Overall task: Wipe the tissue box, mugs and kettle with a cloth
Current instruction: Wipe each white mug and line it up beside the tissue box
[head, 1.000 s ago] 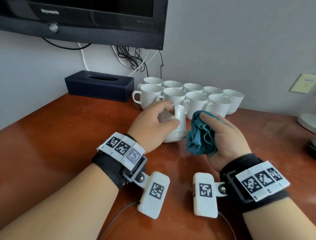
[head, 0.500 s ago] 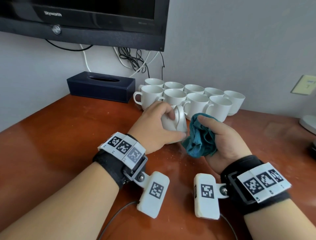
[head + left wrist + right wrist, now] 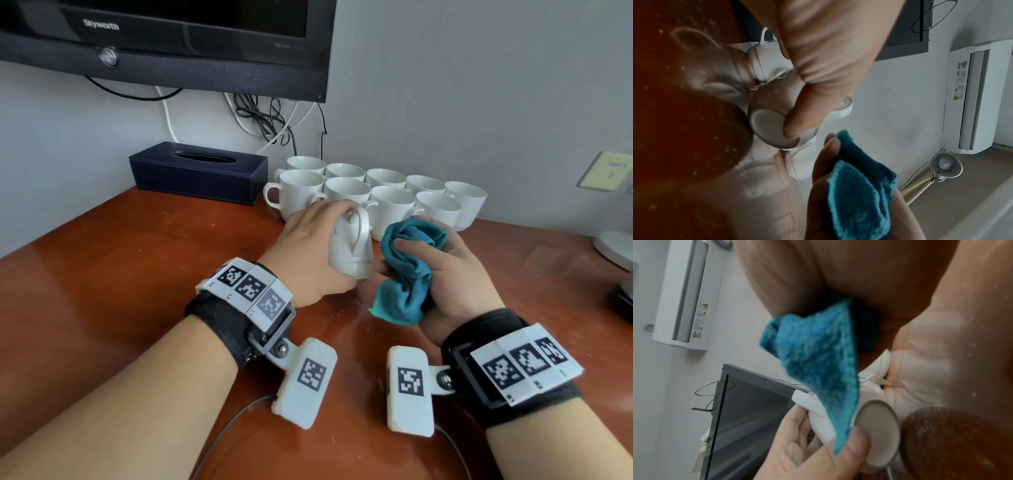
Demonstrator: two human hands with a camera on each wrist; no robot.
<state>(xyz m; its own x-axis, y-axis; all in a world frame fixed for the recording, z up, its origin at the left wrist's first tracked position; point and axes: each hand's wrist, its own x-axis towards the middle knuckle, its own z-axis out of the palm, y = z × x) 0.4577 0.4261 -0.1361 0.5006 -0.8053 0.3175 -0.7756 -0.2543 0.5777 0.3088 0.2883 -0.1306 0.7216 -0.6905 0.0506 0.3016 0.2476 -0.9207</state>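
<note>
The left hand [image 3: 308,253] grips the small white ceramic mug [image 3: 352,251], fingers over the top and thumb [image 3: 797,123] near the base. Compared with a second ago it has tipped the mug further onto its side, so the handle now faces up and the round foot [image 3: 877,431] points back toward the wrists; the mug is clear of the glossy red-brown wooden tabletop [image 3: 137,274]. The right hand [image 3: 448,270] is curled round the bunched teal terry cloth [image 3: 404,274], and it has shifted: the wad now sits just beside the mug's wall, with one flap draped against it in the right wrist view. My read is that the wiping has moved on to the lower wall and the foot of this mug.

Behind the hands, nine more white mugs [image 3: 394,192] stand in two rows near the wall, apparently waiting their turn. The dark navy rectangular tissue box [image 3: 198,174] sits to their left, under the black wall-mounted television [image 3: 164,41]. No kettle shows clearly in these views, so most of the job looks to be ahead.
</note>
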